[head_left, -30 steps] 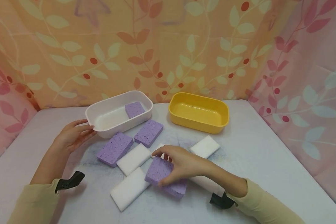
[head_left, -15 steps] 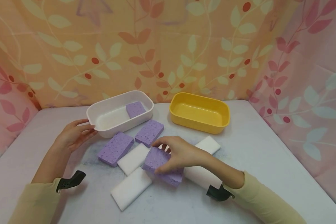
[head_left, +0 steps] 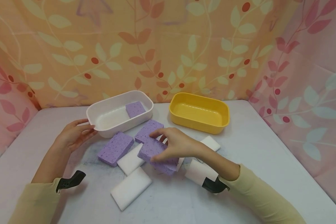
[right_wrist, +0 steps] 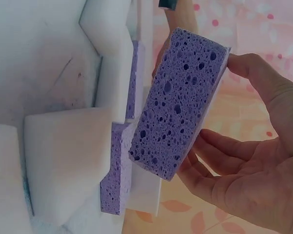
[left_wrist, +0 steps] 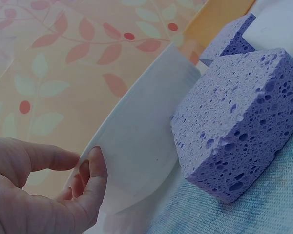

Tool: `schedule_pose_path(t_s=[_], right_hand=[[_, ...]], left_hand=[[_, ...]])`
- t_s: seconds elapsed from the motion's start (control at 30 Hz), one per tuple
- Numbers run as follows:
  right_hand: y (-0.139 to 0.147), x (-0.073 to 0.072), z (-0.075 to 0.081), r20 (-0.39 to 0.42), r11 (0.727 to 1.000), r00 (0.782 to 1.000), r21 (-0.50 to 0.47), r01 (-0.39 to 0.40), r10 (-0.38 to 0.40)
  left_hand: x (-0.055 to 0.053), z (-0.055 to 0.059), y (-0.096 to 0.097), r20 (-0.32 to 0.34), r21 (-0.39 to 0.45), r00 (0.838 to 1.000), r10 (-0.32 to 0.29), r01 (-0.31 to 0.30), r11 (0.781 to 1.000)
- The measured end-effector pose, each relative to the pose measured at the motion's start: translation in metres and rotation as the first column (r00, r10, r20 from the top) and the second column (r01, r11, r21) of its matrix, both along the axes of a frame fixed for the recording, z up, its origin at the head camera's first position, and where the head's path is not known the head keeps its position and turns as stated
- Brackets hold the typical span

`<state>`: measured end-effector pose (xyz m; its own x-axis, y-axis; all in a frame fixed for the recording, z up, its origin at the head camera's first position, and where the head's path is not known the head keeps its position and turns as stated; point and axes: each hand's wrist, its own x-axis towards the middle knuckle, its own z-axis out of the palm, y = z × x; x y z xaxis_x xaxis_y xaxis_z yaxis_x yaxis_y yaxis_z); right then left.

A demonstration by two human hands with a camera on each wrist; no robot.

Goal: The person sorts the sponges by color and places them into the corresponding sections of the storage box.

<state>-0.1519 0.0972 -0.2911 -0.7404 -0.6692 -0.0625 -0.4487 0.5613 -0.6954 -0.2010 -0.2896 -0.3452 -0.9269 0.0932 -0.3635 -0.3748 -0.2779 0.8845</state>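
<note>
My right hand (head_left: pixel 180 143) grips a purple sponge (head_left: pixel 151 150) between thumb and fingers, raised above the table; its pitted edge (right_wrist: pixel 178 102) faces the right wrist view. My left hand (head_left: pixel 74 136) pinches the near-left rim of a white oblong tub (head_left: pixel 123 127), fingers outside the wall in the left wrist view. One purple sponge (head_left: pixel 135 109) lies inside that tub. In front of it lie two more purple sponges, one at the left (head_left: pixel 116 148) and one (head_left: pixel 148 129) partly behind my right hand.
A yellow tub (head_left: pixel 197 123) stands back right. Several white sponges lie about the table, among them one (head_left: pixel 131 188) near the front, one (head_left: pixel 130 160) beside the purple ones and one (head_left: pixel 211 143) at right. Patterned cloth (head_left: pixel 168 46) hangs behind.
My right hand has carried the purple sponge up and away from me, slightly leftward, toward the white tub. My left hand keeps its place at the tub's rim.
</note>
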Motion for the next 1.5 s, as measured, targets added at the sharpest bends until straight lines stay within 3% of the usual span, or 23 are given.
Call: schedule_pose_path(t_s=[0.2,0.83,1.5], right_hand=[[-0.001,-0.006,-0.001,-0.056,1.000,0.998,-0.005,0.013,-0.013],[-0.018,-0.039,0.005,-0.111,0.992,0.986,-0.020,0.123,-0.125],[-0.053,-0.064,0.011,-0.133,0.979,0.973,0.042,0.197,-0.190]], left_hand=[[-0.001,-0.001,0.001,-0.002,-0.009,1.000,0.001,-0.001,1.000],[-0.002,-0.002,0.000,-0.004,-0.009,1.000,-0.003,0.003,1.000],[-0.002,-0.007,-0.002,-0.035,0.083,0.999,0.005,-0.002,0.997]])
